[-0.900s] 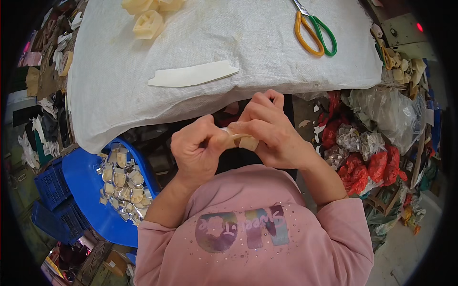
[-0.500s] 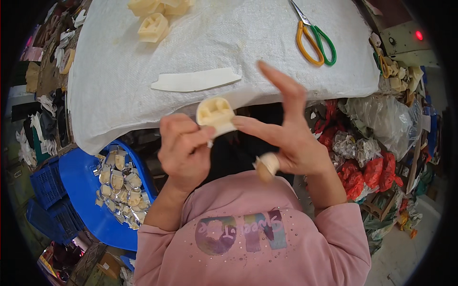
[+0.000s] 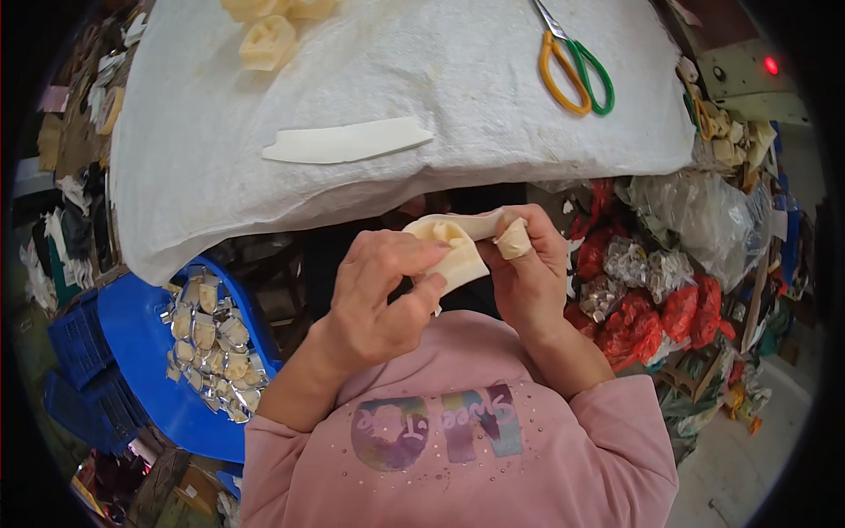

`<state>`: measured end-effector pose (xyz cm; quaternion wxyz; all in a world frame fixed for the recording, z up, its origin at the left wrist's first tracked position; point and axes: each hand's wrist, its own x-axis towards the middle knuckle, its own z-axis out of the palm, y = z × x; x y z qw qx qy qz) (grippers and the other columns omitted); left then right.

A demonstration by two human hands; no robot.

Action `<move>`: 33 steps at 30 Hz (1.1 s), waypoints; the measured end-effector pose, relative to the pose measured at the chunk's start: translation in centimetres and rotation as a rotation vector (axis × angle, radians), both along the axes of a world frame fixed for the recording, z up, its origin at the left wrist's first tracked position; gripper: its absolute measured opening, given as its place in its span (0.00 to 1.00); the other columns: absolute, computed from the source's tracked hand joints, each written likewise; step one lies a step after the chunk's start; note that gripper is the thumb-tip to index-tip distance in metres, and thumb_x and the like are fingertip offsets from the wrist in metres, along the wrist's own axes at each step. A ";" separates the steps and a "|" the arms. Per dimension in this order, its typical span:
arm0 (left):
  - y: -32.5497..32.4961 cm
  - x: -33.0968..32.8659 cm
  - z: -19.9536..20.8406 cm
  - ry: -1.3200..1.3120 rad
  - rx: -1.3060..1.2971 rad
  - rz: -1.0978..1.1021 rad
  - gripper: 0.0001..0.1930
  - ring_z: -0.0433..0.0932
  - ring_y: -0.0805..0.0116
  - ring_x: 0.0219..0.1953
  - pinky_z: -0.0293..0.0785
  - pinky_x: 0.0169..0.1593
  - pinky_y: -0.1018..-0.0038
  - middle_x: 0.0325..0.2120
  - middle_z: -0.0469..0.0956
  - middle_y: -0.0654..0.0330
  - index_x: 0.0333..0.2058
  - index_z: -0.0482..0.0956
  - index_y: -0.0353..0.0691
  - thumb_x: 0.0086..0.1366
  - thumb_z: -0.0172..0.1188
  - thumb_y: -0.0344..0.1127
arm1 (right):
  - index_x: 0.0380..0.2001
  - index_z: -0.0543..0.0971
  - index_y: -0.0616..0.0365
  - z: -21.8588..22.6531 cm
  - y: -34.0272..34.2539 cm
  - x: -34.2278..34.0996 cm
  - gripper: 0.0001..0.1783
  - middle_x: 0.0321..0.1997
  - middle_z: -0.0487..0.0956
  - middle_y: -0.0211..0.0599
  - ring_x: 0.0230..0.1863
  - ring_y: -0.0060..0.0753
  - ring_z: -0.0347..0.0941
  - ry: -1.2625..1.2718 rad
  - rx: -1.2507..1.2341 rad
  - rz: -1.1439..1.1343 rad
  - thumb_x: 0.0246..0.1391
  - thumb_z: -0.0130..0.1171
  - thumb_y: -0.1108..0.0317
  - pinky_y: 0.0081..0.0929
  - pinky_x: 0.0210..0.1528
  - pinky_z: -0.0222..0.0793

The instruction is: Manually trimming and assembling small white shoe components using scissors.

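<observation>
Fingers of your left hand (image 3: 374,286) are curled in, thumb and forefinger closed on a cream, D-shaped moulded block (image 3: 464,266). Your right hand (image 3: 537,268), its thumb wearing a beige finger cover (image 3: 513,239), pinches a pale strip (image 3: 480,226) with almost no gap; whether it also touches the block, you cannot tell. The block sits between your hands, before your chest, just off the table's near edge.

Handled well, this probably calls for a steady left grip, light pressure on the soft-looking walls, and the strip drawn evenly, flat against the curved edge without twisting.

The block's rounded end points up and left, away from you; its straight face turns toward you, lower right. Its long axis is unclear under your fingers. The strip's runs roughly left to right, slightly bowed.

Beyond, on the white woven cover (image 3: 493,114), lie a curved white strip (image 3: 348,141), orange-and-green-handled scissors (image 3: 576,70) and more cream blocks (image 3: 267,42).
</observation>
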<state>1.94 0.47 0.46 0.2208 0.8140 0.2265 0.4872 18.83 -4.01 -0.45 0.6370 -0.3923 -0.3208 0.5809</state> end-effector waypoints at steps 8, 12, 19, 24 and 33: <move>-0.3 1.0 0.9 0.253 0.049 0.028 0.09 0.69 0.65 0.24 0.61 0.24 0.73 0.27 0.69 0.57 0.20 0.67 0.38 0.42 0.59 0.22 | 0.47 0.73 0.68 0.4 -1.1 1.5 0.16 0.50 0.77 0.43 0.47 0.24 0.72 -0.040 -0.104 0.194 0.63 0.46 0.66 0.23 0.50 0.69; -0.3 1.4 1.1 0.329 0.051 0.032 0.08 0.66 0.66 0.22 0.58 0.23 0.73 0.23 0.64 0.60 0.19 0.67 0.40 0.41 0.58 0.24 | 0.47 0.73 0.67 1.2 -1.1 0.9 0.17 0.47 0.78 0.41 0.41 0.23 0.75 -0.193 -0.182 0.143 0.63 0.45 0.66 0.23 0.43 0.72; 0.0 1.0 1.1 0.467 0.064 0.094 0.08 0.68 0.63 0.24 0.62 0.25 0.70 0.24 0.67 0.57 0.22 0.68 0.38 0.42 0.58 0.24 | 0.45 0.74 0.67 1.1 -0.3 0.0 0.23 0.34 0.77 0.47 0.35 0.38 0.76 -0.702 0.076 0.124 0.63 0.42 0.55 0.28 0.38 0.70; -0.6 0.1 -0.5 0.166 -0.249 0.058 0.14 0.75 0.57 0.32 0.71 0.36 0.69 0.33 0.74 0.51 0.28 0.69 0.35 0.44 0.60 0.13 | 0.49 0.72 0.66 -0.2 2.2 3.0 0.22 0.38 0.79 0.38 0.40 0.28 0.73 -0.278 -0.066 0.275 0.58 0.55 0.60 0.29 0.43 0.70; -0.6 0.8 -1.4 -0.033 -0.191 -0.116 0.12 0.76 0.55 0.33 0.74 0.33 0.69 0.32 0.76 0.51 0.23 0.68 0.32 0.39 0.59 0.14 | 0.55 0.65 0.63 0.7 3.2 3.8 0.33 0.44 0.77 0.44 0.46 0.28 0.73 -0.205 -0.143 0.620 0.45 0.66 0.73 0.29 0.53 0.70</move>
